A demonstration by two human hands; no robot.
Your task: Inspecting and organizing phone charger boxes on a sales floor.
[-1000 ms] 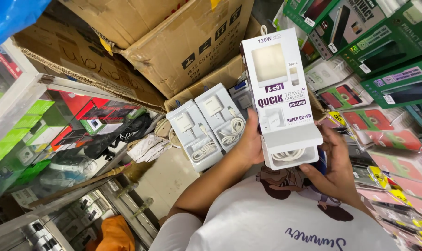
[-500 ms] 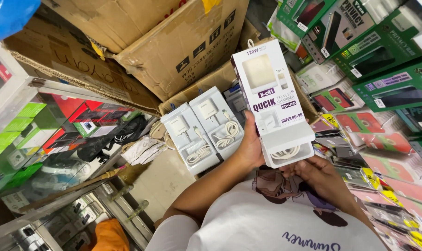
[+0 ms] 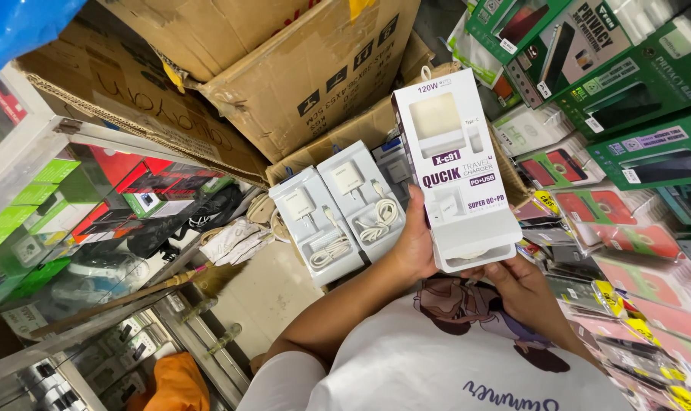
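Far left: cardboard cartons [image 3: 284, 68] stacked. Centre: two white charger packs [image 3: 338, 213] lying face-up in open carton. My left hand [image 3: 415, 245] clamps left edge of white charger box [image 3: 455, 164], held upright at centre-right. Right hand [image 3: 524, 288] cups bottom end. Box likely light, thin card with plastic window: crushable, slick. Grip edges, not window. Right: green packs [image 3: 627, 84] on wall.

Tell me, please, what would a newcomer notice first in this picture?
First, the white charger box held upright at centre, the left hand at its side and the right hand under its bottom end. Just left of it, two more charger packs lean against brown cardboard boxes. Green packages fill the upper right.
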